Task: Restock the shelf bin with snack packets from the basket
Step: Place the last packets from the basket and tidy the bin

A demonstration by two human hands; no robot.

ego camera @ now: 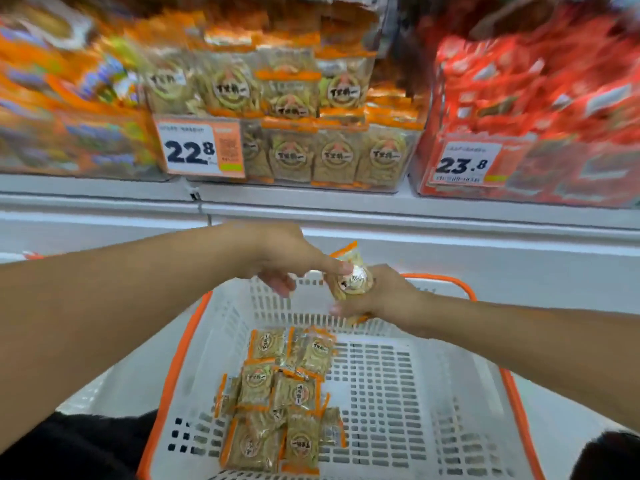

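A person kneels or sits in front of a store shelf (311, 202) with a white basket (408, 375) that has an orange rim. The right hand (381, 296) is curled around a snack packet (349, 282) and holds it up above the far wall of the basket. The left hand (277, 261) reaches over to the same packet, and one straight finger touches its top while the other fingers hang loose and hold nothing. It looks like the left hand is helping to turn or steady the packet so it faces the right way before it goes up. More packets in the basket (277, 400) lie in a flat pile on the basket floor, on the left side, so there is still plenty to move. Up on the shelf sits the clear shelf bin (398, 161) with the same kind of packets standing in neat rows, faces forward, so shoppers can read them. A price tag (201, 148) hangs on its front. A red bin (519, 116) is just beside it on the right. The bin picture is blurry, so I cannot tell how full it is at the back.
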